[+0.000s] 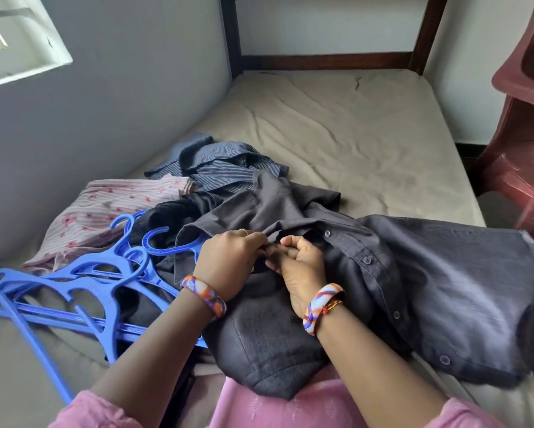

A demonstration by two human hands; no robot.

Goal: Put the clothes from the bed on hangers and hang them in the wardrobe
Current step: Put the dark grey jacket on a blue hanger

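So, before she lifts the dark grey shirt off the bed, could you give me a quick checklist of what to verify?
1. Both hands on the shirt: ok. The left hand and right hand pinch the dark grey shirt at its collar.
2. Hanger inside the shirt: ok, seemingly. A blue hanger's hook sticks out at the collar; its shoulders are hidden.
3. Top button closed: cannot tell; fingers cover it.
4. Lower buttons: not ok if wanted shut; the placket lies open.
5. Spare hangers clear of the shirt: not ok; they lie against its left edge and may snag.
6. Wardrobe ready: cannot tell; not in view.
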